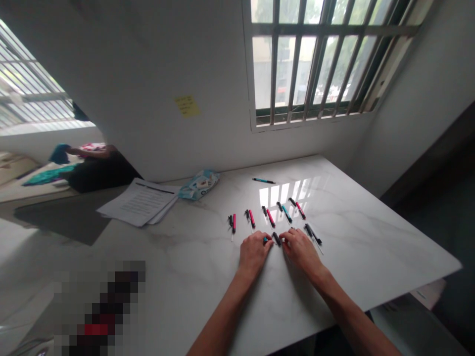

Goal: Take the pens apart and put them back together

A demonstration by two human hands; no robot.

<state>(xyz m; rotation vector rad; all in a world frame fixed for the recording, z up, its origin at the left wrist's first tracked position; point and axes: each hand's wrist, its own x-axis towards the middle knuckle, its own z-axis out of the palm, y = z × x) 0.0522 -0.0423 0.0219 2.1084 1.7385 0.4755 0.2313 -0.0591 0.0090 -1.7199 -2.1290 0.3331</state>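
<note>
My left hand (255, 251) pinches a teal pen barrel, of which only a small end (265, 240) shows. A short black pen part (276, 239) lies on the table between my two hands. Close against its right side are the bent fingers of my right hand (298, 245), pressed together; what they hold, if anything, is hidden. Beyond the hands runs a row of pens taken apart, with pink barrels (270, 218), a teal barrel (287, 213), black parts (230, 220) and thin refills. A black pen piece (313, 234) with a white refill lies right of my right hand.
The white marbled table (193, 282) meets the wall. One whole teal-and-black pen (263, 181) lies farther back. Papers (143, 201) and a blue packet (199, 185) are at the left. A barred window (315, 64) is above. Another person's arm (92, 152) shows far left.
</note>
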